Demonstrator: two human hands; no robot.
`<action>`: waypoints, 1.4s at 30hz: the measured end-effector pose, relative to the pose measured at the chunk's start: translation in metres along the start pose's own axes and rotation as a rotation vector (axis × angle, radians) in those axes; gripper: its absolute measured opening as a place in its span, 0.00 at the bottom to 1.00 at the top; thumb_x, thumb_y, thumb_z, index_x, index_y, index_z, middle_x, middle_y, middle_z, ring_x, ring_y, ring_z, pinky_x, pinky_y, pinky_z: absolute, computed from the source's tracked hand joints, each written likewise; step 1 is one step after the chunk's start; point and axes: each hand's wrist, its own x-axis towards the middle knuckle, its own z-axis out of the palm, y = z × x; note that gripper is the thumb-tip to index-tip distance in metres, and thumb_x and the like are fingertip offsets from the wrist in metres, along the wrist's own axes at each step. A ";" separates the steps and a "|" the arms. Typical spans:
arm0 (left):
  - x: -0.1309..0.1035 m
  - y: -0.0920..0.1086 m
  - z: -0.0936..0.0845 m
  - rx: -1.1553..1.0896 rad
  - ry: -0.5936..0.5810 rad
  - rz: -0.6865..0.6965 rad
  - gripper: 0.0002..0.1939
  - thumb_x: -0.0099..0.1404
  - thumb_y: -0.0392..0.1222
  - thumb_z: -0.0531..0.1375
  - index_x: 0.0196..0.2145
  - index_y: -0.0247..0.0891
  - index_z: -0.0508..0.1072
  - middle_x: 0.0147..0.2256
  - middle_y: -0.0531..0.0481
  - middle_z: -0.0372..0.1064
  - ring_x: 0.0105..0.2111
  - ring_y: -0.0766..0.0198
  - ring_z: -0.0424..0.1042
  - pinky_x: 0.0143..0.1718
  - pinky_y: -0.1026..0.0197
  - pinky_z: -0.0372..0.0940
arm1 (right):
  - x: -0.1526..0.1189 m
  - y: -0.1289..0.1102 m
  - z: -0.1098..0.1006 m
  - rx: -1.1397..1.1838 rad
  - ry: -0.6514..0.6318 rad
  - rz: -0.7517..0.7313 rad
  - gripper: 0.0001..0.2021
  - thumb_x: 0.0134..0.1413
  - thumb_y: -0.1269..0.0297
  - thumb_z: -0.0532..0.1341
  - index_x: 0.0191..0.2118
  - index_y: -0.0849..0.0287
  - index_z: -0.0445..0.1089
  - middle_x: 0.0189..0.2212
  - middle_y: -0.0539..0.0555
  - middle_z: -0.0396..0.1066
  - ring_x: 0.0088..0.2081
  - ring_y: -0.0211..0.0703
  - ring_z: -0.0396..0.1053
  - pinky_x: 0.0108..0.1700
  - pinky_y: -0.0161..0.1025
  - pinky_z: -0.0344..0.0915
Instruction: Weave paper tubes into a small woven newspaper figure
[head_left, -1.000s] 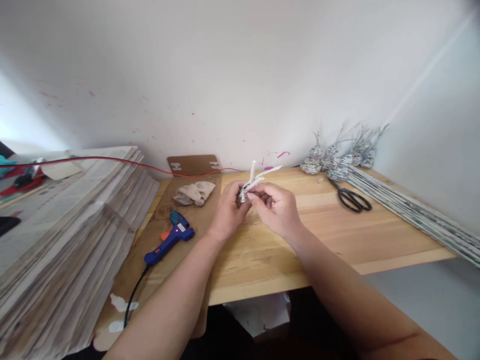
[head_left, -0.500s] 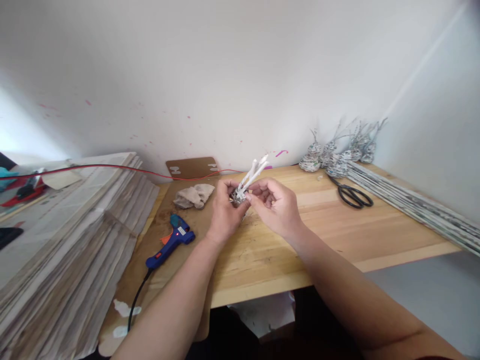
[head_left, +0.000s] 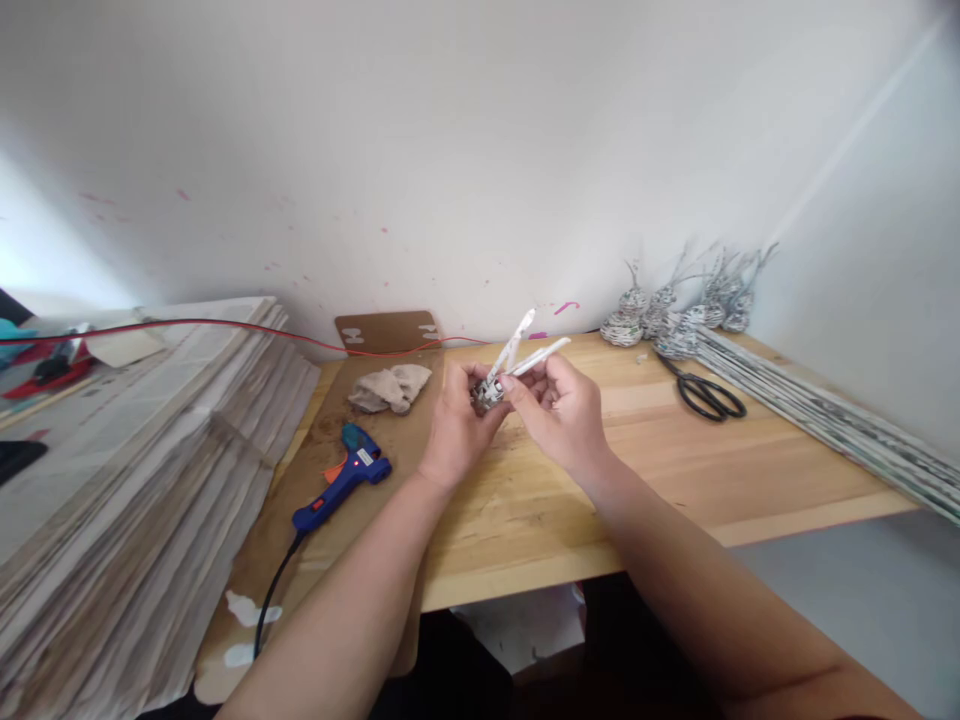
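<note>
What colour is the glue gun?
Blue glue gun with an orange trigger, seen in the head view.

The scene is brightly and evenly lit by soft daylight, strongest at the left edge, where the pale plaster wall (head_left: 480,130) washes out to near white. A faint diagonal streak of light crosses the upper right corner. Shadows are weak: only a soft one under the front lip of the light wooden tabletop (head_left: 675,470), where the space below falls nearly black. The wide lens bends straight lines, so the tall stack of newspaper sheets (head_left: 135,480) and the long bundle of rolled paper sticks (head_left: 825,410) splay outward toward the corners. The centre is fairly sharp; the edges turn soft and smeared, and the far-left clutter is blurred.
</note>
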 end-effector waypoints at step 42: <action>0.002 0.006 -0.009 0.099 -0.139 0.083 0.13 0.63 0.42 0.65 0.45 0.40 0.69 0.38 0.50 0.74 0.35 0.64 0.72 0.37 0.63 0.65 | 0.009 0.006 -0.012 0.059 -0.222 -0.089 0.08 0.53 0.58 0.69 0.38 0.55 0.77 0.32 0.53 0.78 0.28 0.40 0.73 0.30 0.38 0.69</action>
